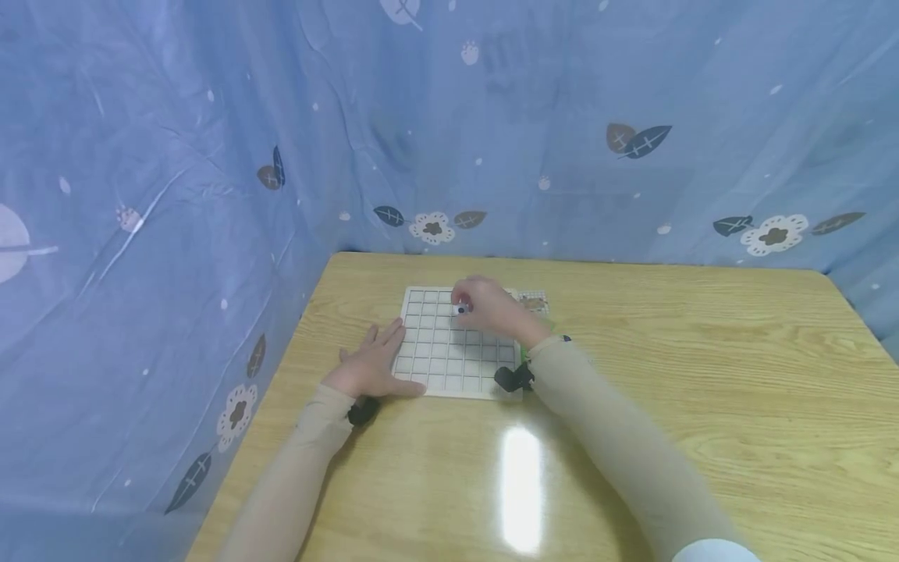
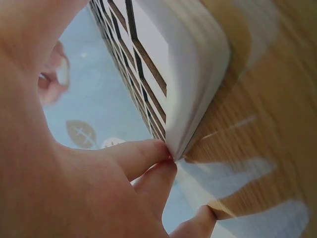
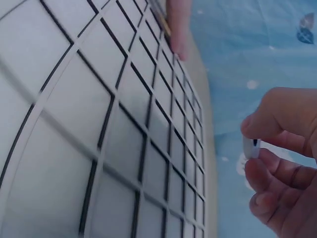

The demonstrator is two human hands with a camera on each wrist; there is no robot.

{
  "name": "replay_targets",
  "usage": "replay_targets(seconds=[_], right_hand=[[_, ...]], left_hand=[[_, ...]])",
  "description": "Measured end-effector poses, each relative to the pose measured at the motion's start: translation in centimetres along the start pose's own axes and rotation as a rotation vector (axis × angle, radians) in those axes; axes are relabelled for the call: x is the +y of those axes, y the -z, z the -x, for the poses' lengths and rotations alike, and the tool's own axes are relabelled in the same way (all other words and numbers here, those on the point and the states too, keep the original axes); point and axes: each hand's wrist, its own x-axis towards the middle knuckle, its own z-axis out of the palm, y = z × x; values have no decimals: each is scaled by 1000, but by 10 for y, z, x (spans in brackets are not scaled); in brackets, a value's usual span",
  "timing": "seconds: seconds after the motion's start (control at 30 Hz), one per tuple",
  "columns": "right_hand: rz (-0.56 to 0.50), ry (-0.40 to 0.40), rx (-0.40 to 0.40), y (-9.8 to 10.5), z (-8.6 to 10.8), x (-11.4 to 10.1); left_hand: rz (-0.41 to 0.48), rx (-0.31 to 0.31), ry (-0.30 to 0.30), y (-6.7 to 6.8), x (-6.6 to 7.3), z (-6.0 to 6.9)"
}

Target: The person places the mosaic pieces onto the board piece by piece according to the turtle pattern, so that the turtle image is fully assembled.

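A white board with a grid of square cells lies flat on the table. The right hand is above its upper part, pinching a small white piece with a dark mark. In the right wrist view, thumb and fingers of the right hand hold that white piece by its faces, off the grid. The left hand has its fingers spread along the board's left edge, thumb at the lower edge. In the left wrist view, fingertips of the left hand touch the board's side.
A small patterned item lies by the board's upper right corner, and something green shows along its right side, partly under the right wrist. The wooden table extends to the right. A blue patterned curtain hangs behind and at left.
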Motion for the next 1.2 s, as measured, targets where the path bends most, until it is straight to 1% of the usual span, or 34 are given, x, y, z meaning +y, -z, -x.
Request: replay_targets(seconds=[0.13,0.27,0.47,0.53,0.73,0.9,1.2], right_hand=[[21,18,7,-13,-21,-6],[24,30,17,-27,-40,-9],[-41,-12,-10,-42,-59,-13],[-43,-20,-20,-45,-64,-14],[-32,-23,-22,-50,-75,-15],[-19,-22,-32,-55,-80,-14],[-3,-10,-34,-61,-85,-17]], left_hand=[[1,0,-1,-3,-2,-2],[-6,1,-3,-5,-2,-3],[6,-6,-7,-6,2,-2],[8,-4,-3,-5,3,-1],[1,12,-8,-3,5,-1],[6,7,-7,-2,6,0],[9,11,8,-1,1,1]])
